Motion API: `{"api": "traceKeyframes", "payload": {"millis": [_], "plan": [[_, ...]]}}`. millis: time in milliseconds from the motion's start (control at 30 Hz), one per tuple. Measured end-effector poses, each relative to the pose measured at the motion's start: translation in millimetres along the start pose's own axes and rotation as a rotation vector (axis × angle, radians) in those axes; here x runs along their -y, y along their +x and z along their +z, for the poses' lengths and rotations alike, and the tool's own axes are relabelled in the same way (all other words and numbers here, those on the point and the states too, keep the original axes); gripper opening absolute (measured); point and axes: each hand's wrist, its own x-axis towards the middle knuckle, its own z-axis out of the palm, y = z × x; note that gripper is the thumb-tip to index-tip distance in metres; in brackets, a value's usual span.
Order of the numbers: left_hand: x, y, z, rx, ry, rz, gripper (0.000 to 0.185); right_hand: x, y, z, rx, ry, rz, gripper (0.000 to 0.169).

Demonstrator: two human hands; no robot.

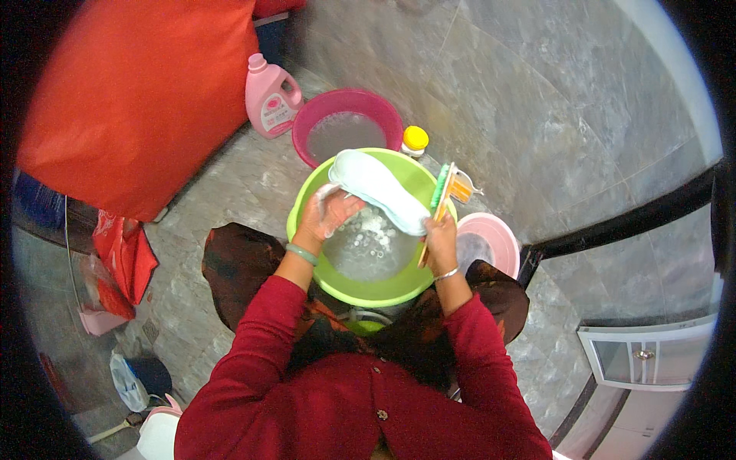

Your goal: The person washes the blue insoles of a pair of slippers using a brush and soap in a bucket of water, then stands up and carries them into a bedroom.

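A pale blue-white sole-shaped piece (376,187), which looks like a shoe or an insole, slants over a lime-green plastic basin (368,296). Cloudy water with suds (371,238) lies in the basin. My right hand (441,238) grips a wooden-backed scrub brush (441,198) with green bristles, held upright, and meets the right end of the pale piece. At its left end is my left hand (330,213), wet with foam, fingers apart and palm partly showing; whether it touches the piece is unclear.
Beyond the basin stand a magenta basin (348,99) of water, a pink detergent bottle (271,98) and a yellow-lidded jar (415,140). A pink basin (503,241) is at right, near an orange-and-white item (463,188). A large red cover (144,98) fills the upper left.
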Motion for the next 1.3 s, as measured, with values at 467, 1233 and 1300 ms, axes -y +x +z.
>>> {"api": "traceKeyframes", "payload": {"millis": [467,1233,1300], "plan": [[25,4,14,-0.218,0.048,0.064,0.045,3,-48,30,0.321,-0.641,-0.616,0.049],[47,4,8,-0.447,0.555,-0.077,0.026,16,-46,48,0.532,-0.919,-0.214,0.042],[66,0,7,-0.433,0.623,0.010,0.029,17,-32,47,0.509,-0.969,-0.164,0.042]]}}
